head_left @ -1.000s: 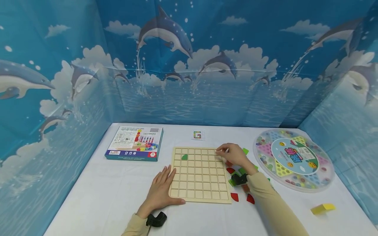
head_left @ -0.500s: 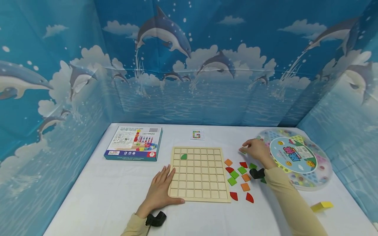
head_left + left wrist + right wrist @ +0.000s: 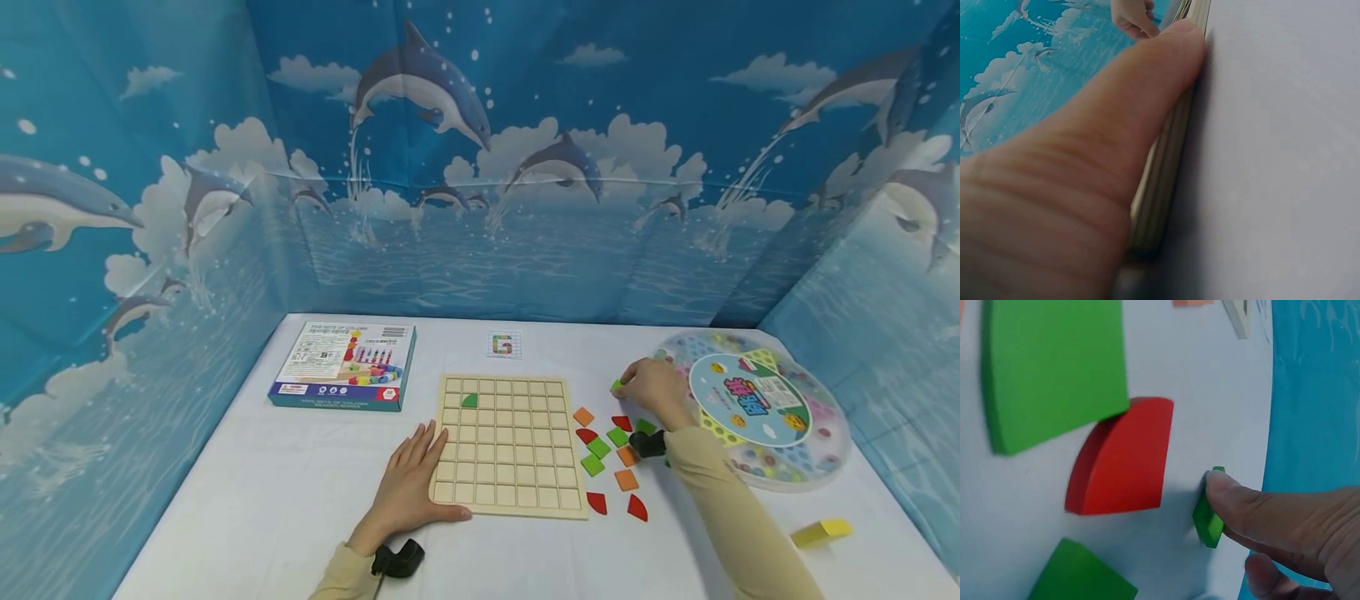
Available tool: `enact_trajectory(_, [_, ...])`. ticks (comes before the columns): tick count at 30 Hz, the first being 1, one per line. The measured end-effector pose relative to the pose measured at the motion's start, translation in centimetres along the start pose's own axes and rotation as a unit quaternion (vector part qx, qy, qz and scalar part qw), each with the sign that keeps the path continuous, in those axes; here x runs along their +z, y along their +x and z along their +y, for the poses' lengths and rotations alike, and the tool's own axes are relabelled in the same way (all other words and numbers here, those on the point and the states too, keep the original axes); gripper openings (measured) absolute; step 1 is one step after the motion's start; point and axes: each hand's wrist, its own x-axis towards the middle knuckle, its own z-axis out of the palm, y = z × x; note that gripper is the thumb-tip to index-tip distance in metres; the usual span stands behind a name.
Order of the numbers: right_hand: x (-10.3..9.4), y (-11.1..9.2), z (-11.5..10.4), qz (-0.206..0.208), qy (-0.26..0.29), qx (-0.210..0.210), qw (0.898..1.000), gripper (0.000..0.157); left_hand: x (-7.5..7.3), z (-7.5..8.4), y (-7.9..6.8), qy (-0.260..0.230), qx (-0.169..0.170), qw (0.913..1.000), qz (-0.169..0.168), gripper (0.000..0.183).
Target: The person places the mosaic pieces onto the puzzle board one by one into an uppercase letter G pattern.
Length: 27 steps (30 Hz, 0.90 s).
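Observation:
My left hand (image 3: 411, 483) rests on the lower left corner of the wooden grid board (image 3: 510, 507), fingers spread along its left edge. The thumb lies along the board's near edge, seen close in the left wrist view. One green quarter-circle piece (image 3: 470, 401) sits in a square near the board's upper left. Right of the board, my right hand (image 3: 654, 388) pinches a green tile (image 3: 1210, 520) between thumb and fingers. That tile is tilted up on its edge in the right wrist view. Beside it lies a red quarter-circle piece (image 3: 1127, 464).
Several orange tiles (image 3: 626, 480), green tiles (image 3: 592, 464) and red pieces (image 3: 637, 507) lie right of the board. A pattern card (image 3: 505, 344) lies behind it. A boxed bead set (image 3: 341, 367), a round marble game (image 3: 750, 400) and a yellow block (image 3: 821, 532) stand around.
My right hand has moved right from the board's upper right corner to the green tile near the round game, and now pinches it. My left hand has stayed on the board.

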Motion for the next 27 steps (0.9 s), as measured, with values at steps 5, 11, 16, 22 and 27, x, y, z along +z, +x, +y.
enact_trajectory(5, [0.1, -0.5, -0.3, -0.001, 0.013, -0.019, 1.000, 0.025, 0.0, 0.0, 0.1, -0.001, 0.004, 1.0000, 0.003, 0.120])
enact_trajectory(11, [0.3, -1.3, -0.8, 0.002, 0.020, -0.043, 0.999, 0.022, 0.1, 0.0, 0.1, 0.005, 0.001, 1.0000, -0.006, 0.120])
enact_trajectory(16, [0.2, -2.2, -2.1, 0.021, 0.019, -0.090, 0.996, 0.011, -0.1, 0.1, 0.0, 0.000, 0.001, 1.0000, 0.000, 0.119])
enact_trajectory(22, [1.2, -3.4, -5.0, 0.074, 0.049, -0.150, 0.985, 0.011, -0.1, 0.1, -0.2, -0.004, -0.001, 1.0000, 0.003, 0.118])
enact_trajectory(27, [3.0, -4.0, -7.8, 0.053, 0.124, -0.180, 0.974, 0.010, 0.0, 0.0, -0.1, -0.002, 0.002, 1.0000, 0.005, 0.118])
